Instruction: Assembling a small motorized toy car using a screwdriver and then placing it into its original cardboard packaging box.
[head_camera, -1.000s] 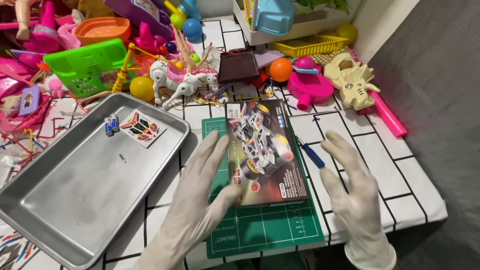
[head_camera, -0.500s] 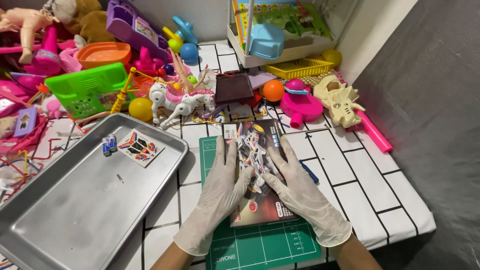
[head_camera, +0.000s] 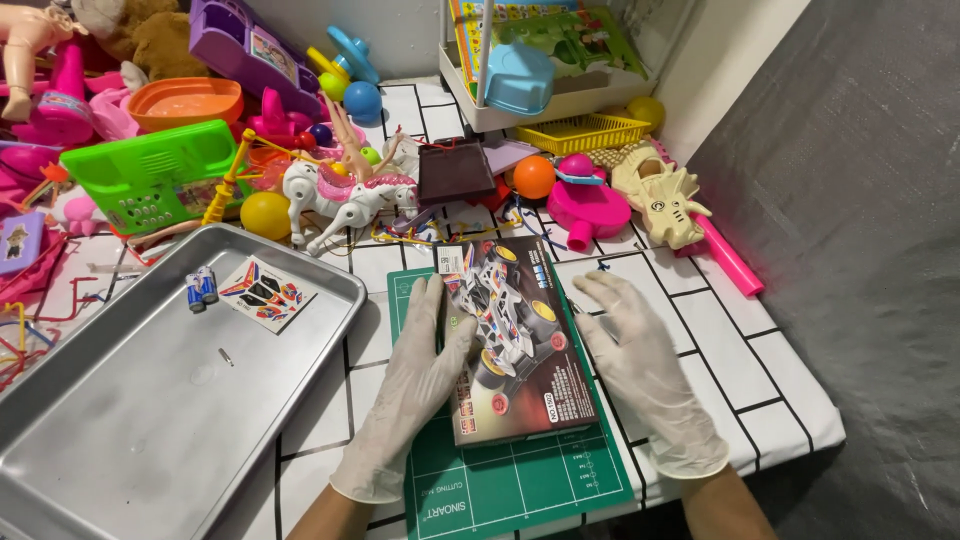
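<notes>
Two gloved hands frame a flat toy-car kit box (head_camera: 518, 340) in the single head view, which looks down on a white tablecloth (head_camera: 720, 345) ruled with black grid lines. The box lies on a green cutting mat (head_camera: 520, 480), turned slightly askew, its dark lid printed with a picture of a racing car. The left hand (head_camera: 415, 385) rests flat along the box's left edge, fingers spread and thumb lying on the lid; it pinches nothing. The right hand (head_camera: 635, 365) lies beside the box's right edge, palm down, fingers extended and loosely parted, touching or just beside the box; whether it presses on the cardboard I cannot tell. Neither hand has closed around the box.

Left of the mat sits a metal tray (head_camera: 120, 440), holding two small batteries (head_camera: 201, 289) side by side, a sticker sheet (head_camera: 264, 294) just beside them, and a tiny screw (head_camera: 226, 356) lower down. Behind the box stands a white toy horse (head_camera: 345, 200) with a pink mane, next to a yellow ball (head_camera: 265, 215). An orange ball (head_camera: 534, 177) and a pink round toy (head_camera: 587, 205) lie farther right, with a cream dinosaur toy (head_camera: 665, 200) near the table's edge. A green toy phone (head_camera: 150, 172) lies at the back left among piled pink playthings.
</notes>
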